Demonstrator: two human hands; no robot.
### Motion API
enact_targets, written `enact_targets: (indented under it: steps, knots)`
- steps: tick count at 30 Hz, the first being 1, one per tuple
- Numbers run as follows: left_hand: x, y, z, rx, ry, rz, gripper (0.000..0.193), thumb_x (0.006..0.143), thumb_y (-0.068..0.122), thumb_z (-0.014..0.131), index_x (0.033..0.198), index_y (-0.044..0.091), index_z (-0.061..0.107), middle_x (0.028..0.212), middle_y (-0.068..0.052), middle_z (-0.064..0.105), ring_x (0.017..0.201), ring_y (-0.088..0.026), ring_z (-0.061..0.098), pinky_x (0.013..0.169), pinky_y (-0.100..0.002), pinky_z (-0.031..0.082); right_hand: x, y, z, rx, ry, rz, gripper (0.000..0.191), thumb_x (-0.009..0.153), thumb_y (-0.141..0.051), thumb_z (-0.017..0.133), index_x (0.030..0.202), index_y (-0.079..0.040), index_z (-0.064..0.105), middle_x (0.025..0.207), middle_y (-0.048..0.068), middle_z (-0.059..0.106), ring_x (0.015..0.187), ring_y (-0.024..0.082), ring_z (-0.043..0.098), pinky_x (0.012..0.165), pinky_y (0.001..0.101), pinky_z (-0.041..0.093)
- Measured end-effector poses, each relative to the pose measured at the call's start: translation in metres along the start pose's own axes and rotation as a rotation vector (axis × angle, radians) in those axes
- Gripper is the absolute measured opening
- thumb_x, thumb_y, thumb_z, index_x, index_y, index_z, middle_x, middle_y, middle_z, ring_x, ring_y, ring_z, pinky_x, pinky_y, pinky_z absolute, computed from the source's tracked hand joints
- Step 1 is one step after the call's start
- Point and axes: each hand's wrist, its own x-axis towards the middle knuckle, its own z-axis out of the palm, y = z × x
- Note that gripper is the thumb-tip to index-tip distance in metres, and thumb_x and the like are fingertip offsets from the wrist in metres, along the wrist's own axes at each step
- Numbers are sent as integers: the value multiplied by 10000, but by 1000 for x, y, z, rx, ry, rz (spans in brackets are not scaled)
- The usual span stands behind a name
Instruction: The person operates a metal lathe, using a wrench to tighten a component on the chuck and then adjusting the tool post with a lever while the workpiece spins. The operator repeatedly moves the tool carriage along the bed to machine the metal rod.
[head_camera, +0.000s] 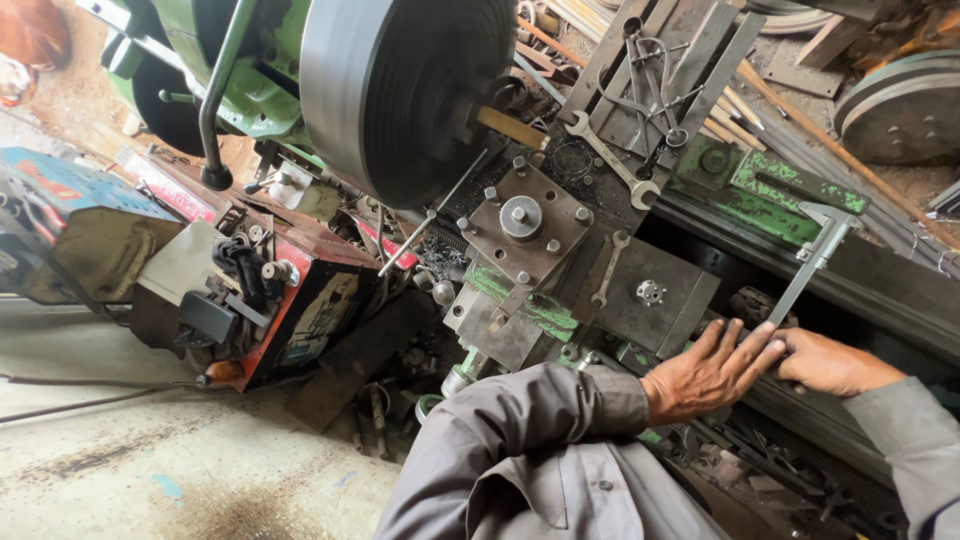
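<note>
Both hands meet just right of the lathe carriage (640, 300): right hand (830, 362) in a closed grip on the caliper's (812, 262) lower end, left hand (710, 372) spread flat beside it. Reading well likely means keeping the caliper square and steady.

Take the square tool post (522, 218) on the lathe as your landmark. Up and to its left hangs the big dark steel disc (405, 90), with a wooden-looking stub (510, 127) poking from its centre toward the post. Up and to its right lies a long open-ended spanner (608, 158); a smaller spanner (608, 268) rests just right of it. Far left of it sits a red-edged machine box (290, 300) on the concrete floor (150, 470).
</note>
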Motion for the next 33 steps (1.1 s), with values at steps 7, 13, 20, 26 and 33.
enact_targets:
  steps: [7, 13, 20, 26, 33]
  knots:
    - [8, -4, -7, 112, 30, -4, 618, 1018, 275, 465, 1529, -71, 450, 1557, -329, 476, 1188, -412, 693, 1090, -479, 521, 8, -10, -15, 100, -237, -35, 221, 762, -38, 667, 978, 3, 693, 743, 68, 641, 617, 172, 592, 525, 344, 505]
    - [13, -7, -8, 161, 3, 13, 604, 1020, 262, 469, 1512, -88, 458, 1521, -361, 492, 1070, -363, 698, 996, -432, 531, 9, -19, -16, 144, -355, -52, 94, 763, -57, 659, 790, 26, 696, 654, 78, 613, 558, 179, 562, 499, 339, 469]
    - [23, -9, 0, 74, -74, 43, 603, 1016, 261, 467, 1474, -130, 471, 1429, -404, 536, 854, -276, 664, 871, -393, 521, 12, -25, -21, 258, -410, -10, 112, 712, -24, 650, 775, 48, 708, 607, 102, 603, 507, 212, 544, 478, 356, 451]
    - [31, -8, -3, -94, -6, -74, 668, 874, 245, 547, 1404, -157, 490, 1290, -368, 605, 875, -292, 700, 895, -407, 543, 23, -18, -19, 242, -264, -9, 224, 726, -47, 678, 931, -9, 760, 644, 100, 635, 541, 212, 574, 509, 359, 453]
    - [41, -9, -5, -73, -106, -64, 610, 866, 238, 593, 1288, -201, 570, 1193, -374, 628, 819, -245, 676, 726, -347, 498, 8, -6, 15, -192, 496, -557, 400, 793, -77, 586, 1186, -42, 651, 1048, 93, 731, 962, 248, 677, 849, 334, 520]
